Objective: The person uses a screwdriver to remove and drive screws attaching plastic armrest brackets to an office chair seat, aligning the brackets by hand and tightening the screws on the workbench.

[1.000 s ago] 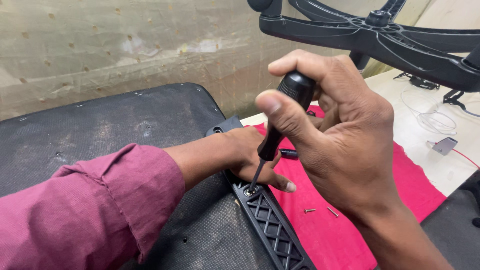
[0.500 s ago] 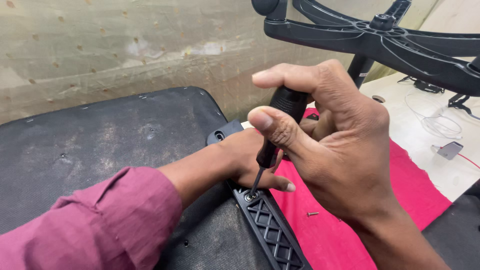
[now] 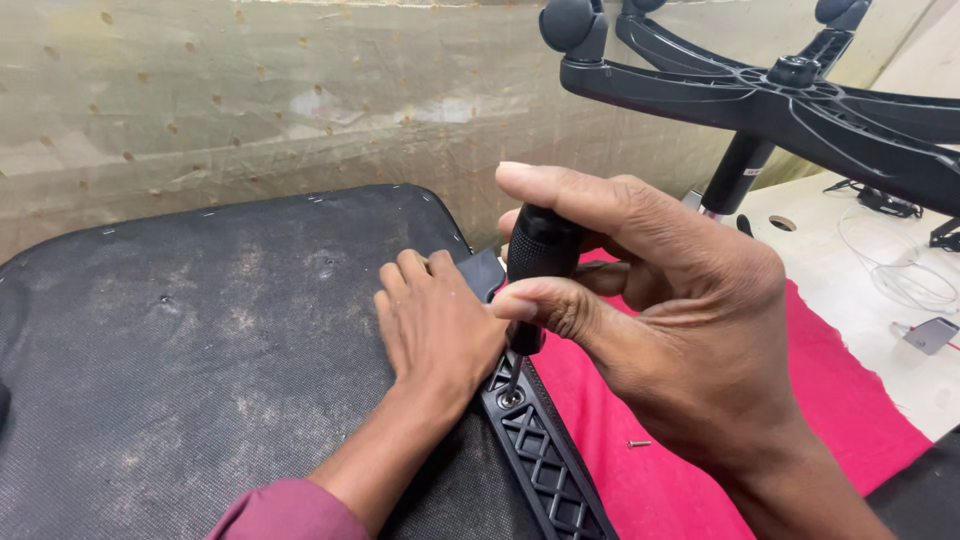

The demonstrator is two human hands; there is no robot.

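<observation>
Right hand [image 3: 680,340] grip closed round black screwdriver [image 3: 535,270], tip now seated in screw on black lattice bracket [image 3: 545,460]; left hand [image 3: 435,320] has slid flat onto seat pad [image 3: 200,340], pressing, fingers open, holding nothing.

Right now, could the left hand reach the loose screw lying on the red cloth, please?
Probably not directly: the left hand lies flat on the seat beside the black bracket, and the right hand with the screwdriver stands between it and the loose screw.

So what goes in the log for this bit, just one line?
right hand: grips screwdriver, tip in bracket hole | left hand: flat, steadying bracket | loose screw on red cloth
</observation>
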